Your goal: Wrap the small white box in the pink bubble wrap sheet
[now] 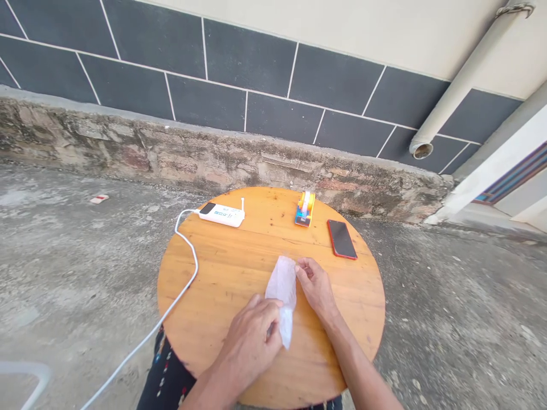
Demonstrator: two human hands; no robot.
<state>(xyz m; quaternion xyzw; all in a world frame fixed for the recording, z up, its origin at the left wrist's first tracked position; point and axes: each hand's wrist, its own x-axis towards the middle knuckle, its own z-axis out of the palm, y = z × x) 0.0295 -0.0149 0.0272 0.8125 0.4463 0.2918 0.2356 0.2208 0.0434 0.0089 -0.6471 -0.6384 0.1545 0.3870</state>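
A thin, whitish, slightly see-through folded sheet (282, 279) lies lengthwise on the round wooden table (231, 267); I cannot tell if it is tissue or a flat bag. My left hand (254, 327) is closed, its curled fingers gripping the sheet's left side near the lower part. At the upper right edge of the sheet, my right hand (315, 285) pinches it between thumb and forefinger. The lower end tapers and sticks out beyond my left fingers. Part of the left edge is hidden under that hand.
A tape dispenser (305, 208) with a yellow wheel stands at the table's far edge. To the right lies a red-edged phone (342, 239). A white power strip (222, 214) sits far left, its white cable (194, 267) running off the table. Behind is a stone-based wall (213, 156).
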